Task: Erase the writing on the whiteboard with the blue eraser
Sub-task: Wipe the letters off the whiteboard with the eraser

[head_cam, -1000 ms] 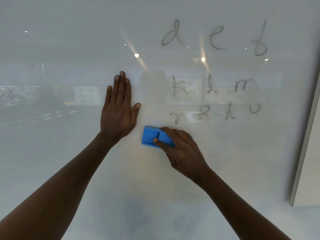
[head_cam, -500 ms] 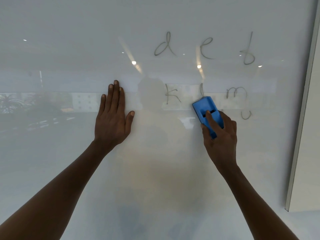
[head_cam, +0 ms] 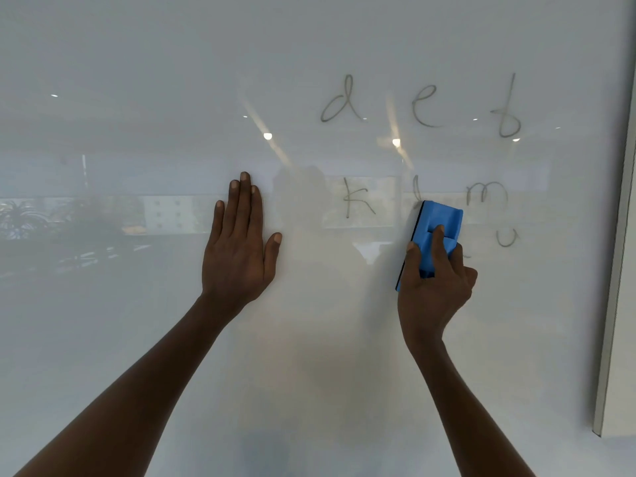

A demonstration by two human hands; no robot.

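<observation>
So the right hand [head_cam: 434,287] has the blue eraser [head_cam: 430,235] wrapped in its grip, thumb on the left edge, index finger lying along the top, pad side pressed flat on the whiteboard [head_cam: 137,339]. The eraser stands nearly upright, tilted a bit to the right, and its top corner sits right on the bottom of the "l" [head_cam: 417,189]. Compared with half a second ago it's in pretty much the same spot between the "k" [head_cam: 356,201] and the "m" [head_cam: 487,193], just stood a little straighter. A full second back it was lying sideways down low, under a bottom row of letters; that row is mostly wiped now, only the "u" [head_cam: 506,237] is left plus a faint smudge by the knuckles.

The left hand [head_cam: 239,242] is spread flat on the board, fingers together and thumb out, holding nothing, same place as before.

Up top, "d" [head_cam: 339,101], "e" [head_cam: 425,106] and "f" [head_cam: 507,110] are untouched.
</observation>
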